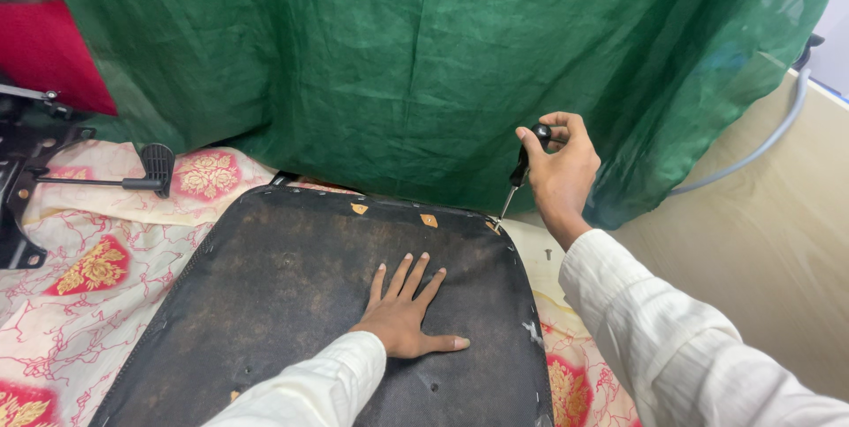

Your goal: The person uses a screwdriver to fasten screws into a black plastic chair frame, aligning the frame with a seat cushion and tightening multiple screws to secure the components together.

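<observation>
Pressing flat on the dark seat panel (292,303), the left hand (409,312) lies fully open with its fingers spread, gripping nothing, simply weighing the board down near its middle. The right hand (559,166) is closed around the black handle of a screwdriver (520,178), thumb on the knob at the top, and the thin shaft slants down to the panel's far right corner, where the tip meets a small fastener at the edge. The panel lies on a floral cloth (80,277) in cream and red, pushed close against a hanging green curtain (424,64).

To do this well, I judge the driver should stand more nearly in line with the fastener; at this slant the tip could ride out and scratch the board. Steady downward pressure from the thumb, with slow turns from the wrist, should keep it seated. The flat hand might serve better nearer the worked corner, since the panel could pivot under the twisting.

A black metal bracket (22,179) and a lever with a ribbed paddle (150,171) lie on the cloth at the left, well apart from both hands. A grey hose (769,140) runs along the pale surface at the right.
</observation>
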